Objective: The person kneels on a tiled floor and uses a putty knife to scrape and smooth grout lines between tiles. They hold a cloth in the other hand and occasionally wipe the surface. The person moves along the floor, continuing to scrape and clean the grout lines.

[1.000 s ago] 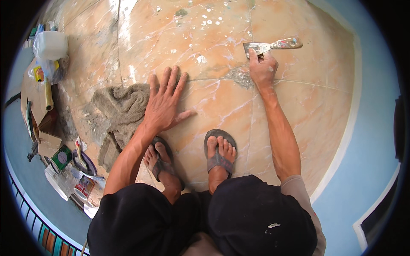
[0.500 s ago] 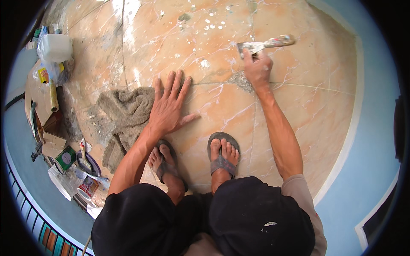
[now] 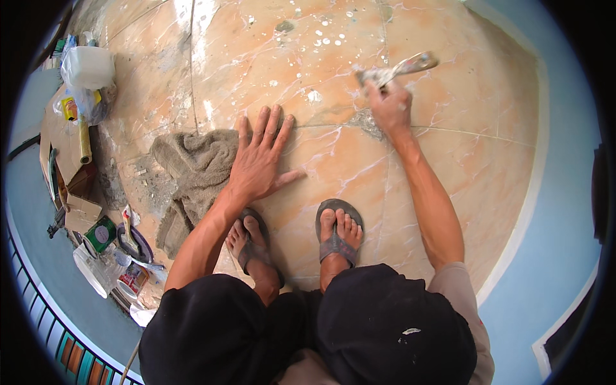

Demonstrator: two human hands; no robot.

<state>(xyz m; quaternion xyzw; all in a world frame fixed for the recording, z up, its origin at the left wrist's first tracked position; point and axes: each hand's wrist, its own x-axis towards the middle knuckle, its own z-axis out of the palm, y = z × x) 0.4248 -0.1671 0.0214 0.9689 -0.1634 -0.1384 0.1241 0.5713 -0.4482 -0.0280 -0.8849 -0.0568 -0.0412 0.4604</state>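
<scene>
A paint-smeared scraper [image 3: 410,65] is gripped in my right hand [image 3: 390,109], its handle pointing to the upper right and its blade at the left, blurred by motion. Just below the blade, a grey rough patch [image 3: 368,122] marks the joint between the floor tiles [image 3: 346,167]. My left hand [image 3: 260,157] lies flat on the tiles with fingers spread, holding nothing. A crumpled brown towel [image 3: 199,163] touches the left wrist's side. White paint spots [image 3: 313,96] dot the tiles ahead of my hands.
Along the left wall stand a white plastic jug [image 3: 88,67], a cardboard box [image 3: 64,144], a green can [image 3: 99,236], a brush [image 3: 130,231] in a dark dish and clear plastic tubs [image 3: 90,269]. A blue wall [image 3: 568,160] curves along the right. My sandalled feet rest between my arms.
My right hand has turned slightly with the scraper, its handle tilting more steeply upward and its blade a little lower. The left hand keeps its place on the floor; the whole view has shifted slightly.
</scene>
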